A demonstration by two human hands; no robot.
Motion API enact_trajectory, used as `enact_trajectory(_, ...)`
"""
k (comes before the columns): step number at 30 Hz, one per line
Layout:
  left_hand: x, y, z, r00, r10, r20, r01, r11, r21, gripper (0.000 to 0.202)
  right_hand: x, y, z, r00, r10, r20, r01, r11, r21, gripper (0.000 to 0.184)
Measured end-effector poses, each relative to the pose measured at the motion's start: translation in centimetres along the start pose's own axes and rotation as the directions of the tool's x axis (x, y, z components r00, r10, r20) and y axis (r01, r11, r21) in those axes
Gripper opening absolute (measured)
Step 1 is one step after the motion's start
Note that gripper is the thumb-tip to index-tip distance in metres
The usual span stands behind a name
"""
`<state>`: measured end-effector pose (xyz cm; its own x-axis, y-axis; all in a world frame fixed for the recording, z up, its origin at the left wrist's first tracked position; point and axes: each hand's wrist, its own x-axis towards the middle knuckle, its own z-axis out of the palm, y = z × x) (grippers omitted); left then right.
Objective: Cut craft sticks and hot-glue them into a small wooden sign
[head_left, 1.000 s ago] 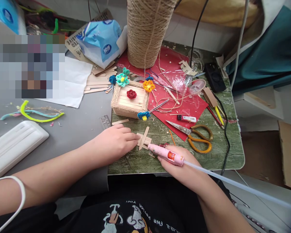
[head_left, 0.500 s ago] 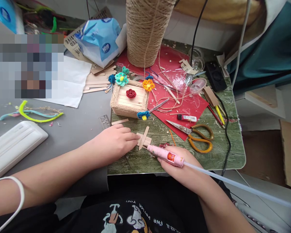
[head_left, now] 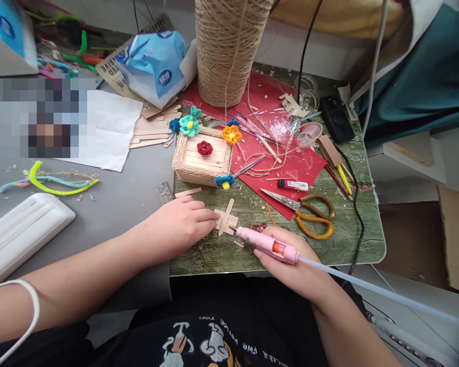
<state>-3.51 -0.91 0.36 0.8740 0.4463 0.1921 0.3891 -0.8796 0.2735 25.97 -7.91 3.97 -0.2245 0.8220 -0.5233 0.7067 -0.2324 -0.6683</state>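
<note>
My right hand point(head_left: 286, 250) is wrapped round a pink glue gun point(head_left: 265, 243) with a long translucent glue stick point(head_left: 340, 275) running out of its back. The nozzle points left, close beside a small panel of wooden craft sticks point(head_left: 232, 223). One craft stick point(head_left: 226, 216) lies slantwise across that panel. My left hand point(head_left: 191, 219) has its fingers together, and the fingertips pinch the panel's left edge against the table. Behind them stands a craft-stick box point(head_left: 202, 176) edged with twine, bearing a red rose point(head_left: 204, 148) and several pipe-cleaner flowers point(head_left: 231, 134).
Orange-handled scissors point(head_left: 313, 221) lie to the right, near a small white tube point(head_left: 294, 185) on red paper point(head_left: 268, 188). A tall twine spool point(head_left: 229, 56) stands at the back. At left are a white device point(head_left: 30, 234) and white paper point(head_left: 110, 132). A black cable point(head_left: 361, 224) crosses the right edge.
My right hand has drawn the glue gun slightly right, so its nozzle sits a little farther from the crossing stick. My left hand stays on the panel. The view has shifted slightly.
</note>
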Motion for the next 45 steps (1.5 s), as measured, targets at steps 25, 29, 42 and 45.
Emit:
enact_trajectory(25, 0.0, -0.2, -0.3, 1.0, -0.012, -0.005, 0.012, 1.0, 0.001, 0.02, 0.3, 0.6, -0.4, 0.995, 0.031, -0.094, -0.032, 0.999, -0.002, 0.02)
enact_trajectory(29, -0.1, -0.3, -0.2, 1.0, -0.022, -0.018, 0.022, 1.0, 0.011, 0.018, 0.2, -0.3, -0.8, 0.994, -0.003, -0.108, 0.004, 1.0, 0.002, 0.02)
enact_trajectory(42, -0.2, -0.3, -0.5, 0.999, 0.027, -0.038, -0.025, 0.999, 0.037, 0.019, 1.2, -3.8, -1.5, 0.999, -0.006, -0.033, -0.001, 0.974, -0.228, 0.038)
enact_trajectory(45, -0.3, -0.4, -0.5, 0.999, 0.024, -0.045, -0.023, 0.999, 0.035, 0.017, 1.5, -4.2, -1.4, 1.0, 0.02, -0.012, -0.022, 0.963, -0.267, 0.037)
